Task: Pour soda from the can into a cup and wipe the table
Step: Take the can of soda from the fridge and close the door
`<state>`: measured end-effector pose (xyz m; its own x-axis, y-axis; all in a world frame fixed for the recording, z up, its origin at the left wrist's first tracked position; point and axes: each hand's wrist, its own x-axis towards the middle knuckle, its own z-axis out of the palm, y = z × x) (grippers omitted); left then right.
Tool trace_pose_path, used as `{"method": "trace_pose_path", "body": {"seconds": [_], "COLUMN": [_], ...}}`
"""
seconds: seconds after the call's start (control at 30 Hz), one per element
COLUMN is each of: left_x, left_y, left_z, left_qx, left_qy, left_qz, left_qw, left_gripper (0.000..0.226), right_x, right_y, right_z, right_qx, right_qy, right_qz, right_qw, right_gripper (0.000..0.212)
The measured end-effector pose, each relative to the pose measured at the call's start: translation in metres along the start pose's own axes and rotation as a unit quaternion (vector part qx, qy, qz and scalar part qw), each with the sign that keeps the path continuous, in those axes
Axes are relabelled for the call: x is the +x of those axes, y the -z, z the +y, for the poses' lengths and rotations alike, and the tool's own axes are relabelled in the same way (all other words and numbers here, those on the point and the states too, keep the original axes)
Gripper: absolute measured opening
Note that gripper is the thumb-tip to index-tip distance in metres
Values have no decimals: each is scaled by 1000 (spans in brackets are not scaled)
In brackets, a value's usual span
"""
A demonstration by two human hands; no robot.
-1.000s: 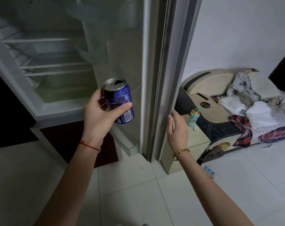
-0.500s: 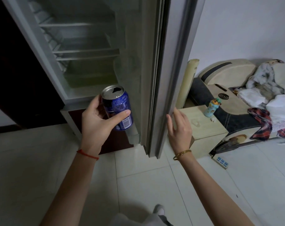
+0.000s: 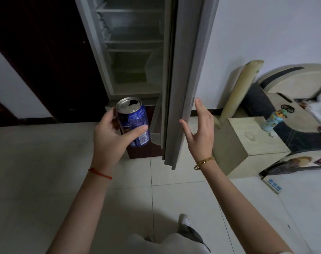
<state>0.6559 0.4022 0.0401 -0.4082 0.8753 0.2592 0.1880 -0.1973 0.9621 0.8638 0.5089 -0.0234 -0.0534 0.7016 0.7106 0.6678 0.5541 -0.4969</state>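
Observation:
My left hand (image 3: 110,138) grips a blue soda can (image 3: 133,121) with a silver top whose tab hole is open; the can is upright, slightly tilted, held in front of the fridge's lower edge. My right hand (image 3: 200,132) is open with fingers spread, just right of the grey fridge door (image 3: 185,79), and I cannot tell whether it touches the door's edge. No cup and no table are in view.
The fridge interior (image 3: 134,52) shows bare shelves. A dark wooden door (image 3: 46,61) stands at left. A beige bedside cabinet (image 3: 247,143) with a small figurine bottle (image 3: 273,120) sits at right, a rolled mat (image 3: 240,88) leans on the wall, and a power strip (image 3: 273,184) lies on the tiled floor.
The view has swung left and down. The fridge door has swung further towards the fridge. My right hand has come away from flat contact and spread its fingers; the can stays held.

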Motion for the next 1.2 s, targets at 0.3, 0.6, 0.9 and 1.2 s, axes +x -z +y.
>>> {"method": "trace_pose_path", "body": {"seconds": [0.3,0.6,0.9,1.2], "left_x": [13,54,117,172], "left_y": [56,110,149,177], "left_z": [-20,-40,-61,-80], "left_qx": [24,43,60,67], "left_qy": [26,42,43,48], "left_qz": [81,150,194,216], "left_qw": [996,987,978,973], "left_gripper": [62,75,71,66], "right_x": [19,45,73,112], "right_y": [-72,-154,-232,-298], "right_z": [-46,-88,-110,-124], "right_qx": [52,114,125,159], "right_qy": [28,59,90,106], "right_qz": [-44,-36,-45,-84], "right_qw": [997,991,987,978], "right_gripper": [80,86,71,56]}}
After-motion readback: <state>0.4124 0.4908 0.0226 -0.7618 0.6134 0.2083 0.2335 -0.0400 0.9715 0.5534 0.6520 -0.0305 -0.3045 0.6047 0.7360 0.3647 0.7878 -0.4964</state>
